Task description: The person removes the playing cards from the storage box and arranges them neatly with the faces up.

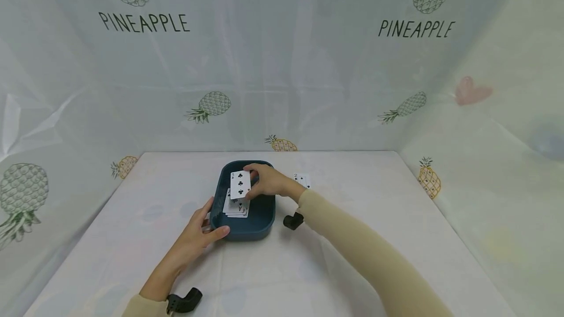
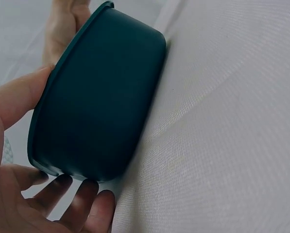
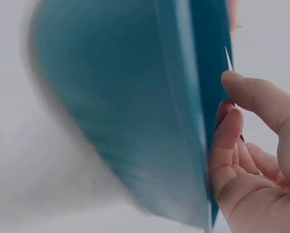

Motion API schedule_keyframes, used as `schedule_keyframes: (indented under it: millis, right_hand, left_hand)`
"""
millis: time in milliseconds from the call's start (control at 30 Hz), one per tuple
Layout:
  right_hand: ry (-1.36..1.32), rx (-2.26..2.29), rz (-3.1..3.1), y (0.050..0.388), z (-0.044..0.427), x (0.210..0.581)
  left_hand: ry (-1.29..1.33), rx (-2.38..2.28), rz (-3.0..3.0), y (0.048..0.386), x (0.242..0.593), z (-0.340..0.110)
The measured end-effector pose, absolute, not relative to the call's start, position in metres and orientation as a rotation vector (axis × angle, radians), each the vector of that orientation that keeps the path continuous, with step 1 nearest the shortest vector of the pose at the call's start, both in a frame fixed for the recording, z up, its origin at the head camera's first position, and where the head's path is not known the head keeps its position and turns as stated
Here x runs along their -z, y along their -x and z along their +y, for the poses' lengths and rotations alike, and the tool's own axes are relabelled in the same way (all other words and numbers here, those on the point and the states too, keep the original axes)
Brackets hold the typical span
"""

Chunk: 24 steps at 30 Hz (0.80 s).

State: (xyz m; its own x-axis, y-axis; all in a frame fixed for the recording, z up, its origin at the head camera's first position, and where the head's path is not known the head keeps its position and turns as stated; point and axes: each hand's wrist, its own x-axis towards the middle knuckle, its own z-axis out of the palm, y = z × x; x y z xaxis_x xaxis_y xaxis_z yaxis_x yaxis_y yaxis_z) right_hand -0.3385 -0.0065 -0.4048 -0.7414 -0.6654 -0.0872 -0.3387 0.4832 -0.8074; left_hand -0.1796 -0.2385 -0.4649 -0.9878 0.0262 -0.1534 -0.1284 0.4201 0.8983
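A dark blue-green plastic bin (image 1: 248, 235) with rounded corners stands on the table. My left hand (image 1: 194, 234) holds its near left corner, thumb on the rim; in the left wrist view the fingertips (image 2: 90, 187) touch the bin's outer wall (image 2: 98, 92). Over the bin, my right hand (image 1: 270, 181) pinches a playing card (image 1: 238, 182) with black clubs by its right edge. Below it, several overlapping playing cards (image 1: 237, 212) lie face up on the bin floor. In the right wrist view, the held card (image 3: 229, 58) shows only as a thin edge.
Another playing card (image 1: 302, 179) lies face up on the white-covered table (image 1: 352, 238), right of the bin and partly behind the right wrist. Black wrist devices (image 1: 185, 301) sit on both forearms. A pineapple-print sheet (image 1: 282, 62) hangs behind and around the table.
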Motion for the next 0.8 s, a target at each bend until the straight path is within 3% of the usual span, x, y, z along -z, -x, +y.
schedule_keyframes:
  millis: [433, 800]
  right_hand:
    - [0.670, 1.262, 2.420, 0.362, 0.112, 0.388]
    - [0.483, 1.124, 2.525, 0.376, 0.190, 0.414]
  left_hand:
    - [0.093, -1.636, 2.524, 0.180, 0.464, -0.237]
    - [0.071, -1.683, 2.498, 0.178, 0.466, -0.237]
